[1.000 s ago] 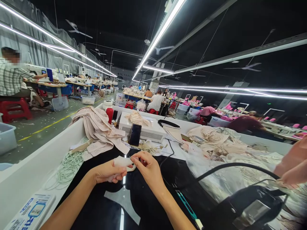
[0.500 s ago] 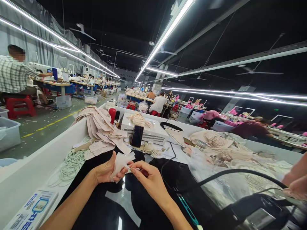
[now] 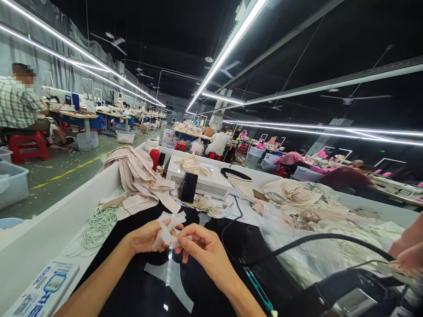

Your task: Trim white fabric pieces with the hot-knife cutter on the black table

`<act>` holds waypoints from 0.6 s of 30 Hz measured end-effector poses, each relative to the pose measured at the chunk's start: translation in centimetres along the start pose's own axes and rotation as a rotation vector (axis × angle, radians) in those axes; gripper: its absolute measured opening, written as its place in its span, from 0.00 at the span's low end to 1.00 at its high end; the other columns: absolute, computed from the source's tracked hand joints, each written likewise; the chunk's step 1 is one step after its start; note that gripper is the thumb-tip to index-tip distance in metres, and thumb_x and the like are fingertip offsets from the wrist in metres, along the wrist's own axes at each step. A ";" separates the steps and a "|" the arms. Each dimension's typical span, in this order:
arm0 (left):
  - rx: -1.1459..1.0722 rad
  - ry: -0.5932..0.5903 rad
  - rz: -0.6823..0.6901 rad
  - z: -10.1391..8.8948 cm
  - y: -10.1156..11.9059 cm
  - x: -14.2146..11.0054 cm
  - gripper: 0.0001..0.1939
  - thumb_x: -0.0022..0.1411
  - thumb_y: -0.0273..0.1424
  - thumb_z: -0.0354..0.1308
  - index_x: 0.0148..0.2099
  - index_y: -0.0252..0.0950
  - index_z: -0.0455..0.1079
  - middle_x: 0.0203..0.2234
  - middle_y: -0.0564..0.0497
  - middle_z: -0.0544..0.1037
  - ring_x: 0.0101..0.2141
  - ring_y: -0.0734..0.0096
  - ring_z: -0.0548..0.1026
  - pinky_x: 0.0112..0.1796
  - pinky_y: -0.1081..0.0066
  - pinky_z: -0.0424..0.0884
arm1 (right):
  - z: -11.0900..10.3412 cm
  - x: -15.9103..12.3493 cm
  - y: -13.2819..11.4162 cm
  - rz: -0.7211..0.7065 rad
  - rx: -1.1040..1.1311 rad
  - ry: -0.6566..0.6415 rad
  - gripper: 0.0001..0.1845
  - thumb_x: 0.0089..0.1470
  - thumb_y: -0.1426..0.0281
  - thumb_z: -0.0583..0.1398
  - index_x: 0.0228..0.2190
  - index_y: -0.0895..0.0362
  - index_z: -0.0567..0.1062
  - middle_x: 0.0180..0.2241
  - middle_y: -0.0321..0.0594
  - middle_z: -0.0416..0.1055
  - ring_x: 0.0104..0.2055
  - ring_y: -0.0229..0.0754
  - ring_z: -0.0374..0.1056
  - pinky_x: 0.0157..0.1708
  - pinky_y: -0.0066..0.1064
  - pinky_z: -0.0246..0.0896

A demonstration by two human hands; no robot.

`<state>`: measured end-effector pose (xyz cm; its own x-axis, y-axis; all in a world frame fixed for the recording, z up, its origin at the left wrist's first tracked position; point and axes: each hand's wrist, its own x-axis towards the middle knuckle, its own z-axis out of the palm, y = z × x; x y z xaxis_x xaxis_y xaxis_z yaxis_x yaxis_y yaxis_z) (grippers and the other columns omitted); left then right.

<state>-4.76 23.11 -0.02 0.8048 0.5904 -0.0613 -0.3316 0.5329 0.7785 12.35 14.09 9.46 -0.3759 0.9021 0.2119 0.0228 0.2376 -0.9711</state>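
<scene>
My left hand point(image 3: 148, 237) is closed around thin white translucent pieces point(image 3: 169, 232), which look like cut film or interlining. Pinched between the thumb and fingers of my right hand point(image 3: 201, 246) is the edge of one such piece, drawn a little toward the right. Both hands are close together above the black glossy work surface point(image 3: 132, 281). Below them another translucent white cut piece point(image 3: 173, 279), curved with pointed ends, lies flat on that surface. How many pieces my left palm holds I cannot tell.
Behind stand a phone point(image 3: 188, 187) and a white vented box point(image 3: 211, 185). Beige fabric point(image 3: 135, 176) and green cord point(image 3: 99, 226) lie left, bagged garments point(image 3: 297, 237) right. A black cable point(image 3: 317, 235) arches at right, beside teal snips point(image 3: 259, 288) and another person's hand point(image 3: 410, 242).
My right hand has pulled the edge of a white piece up from those in my left hand, and the piece now spreads between both. My left thumb has folded down over the pieces.
</scene>
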 end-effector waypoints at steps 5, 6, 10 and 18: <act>0.054 0.027 0.045 1.0 0.1 -0.4 0.21 0.56 0.44 0.68 0.37 0.29 0.75 0.22 0.50 0.73 0.20 0.74 0.68 0.22 0.74 0.60 | 0.9 -0.3 -0.7 0.030 0.110 -0.045 0.17 0.53 0.57 0.67 0.27 0.58 0.75 0.25 0.39 0.76 0.24 0.35 0.70 0.24 0.23 0.67; 0.063 0.031 0.046 1.2 0.1 -0.5 0.20 0.55 0.44 0.68 0.36 0.29 0.74 0.21 0.50 0.73 0.20 0.74 0.68 0.23 0.74 0.60 | 1.0 -0.3 -0.8 0.042 0.143 -0.039 0.17 0.52 0.57 0.68 0.27 0.59 0.75 0.25 0.40 0.76 0.23 0.35 0.70 0.24 0.23 0.67; 0.074 0.021 0.042 1.9 0.3 -0.4 0.18 0.52 0.42 0.70 0.30 0.31 0.72 0.18 0.52 0.69 0.19 0.76 0.65 0.21 0.75 0.55 | 1.2 0.2 -0.6 0.106 0.229 0.053 0.20 0.48 0.56 0.71 0.28 0.59 0.76 0.24 0.41 0.76 0.21 0.35 0.70 0.23 0.24 0.67; 0.024 -0.052 -0.033 2.5 0.8 -0.3 0.23 0.53 0.47 0.67 0.32 0.31 0.68 0.23 0.53 0.66 0.20 0.81 0.57 0.19 0.77 0.43 | 0.0 1.2 2.5 0.159 0.197 0.313 0.21 0.48 0.54 0.70 0.32 0.59 0.76 0.26 0.39 0.77 0.27 0.36 0.73 0.29 0.23 0.69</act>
<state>-4.06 21.89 2.19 0.8400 0.5398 -0.0553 -0.2928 0.5367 0.7914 11.95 15.75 7.26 -0.0810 0.9954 0.0506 -0.1314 0.0396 -0.9905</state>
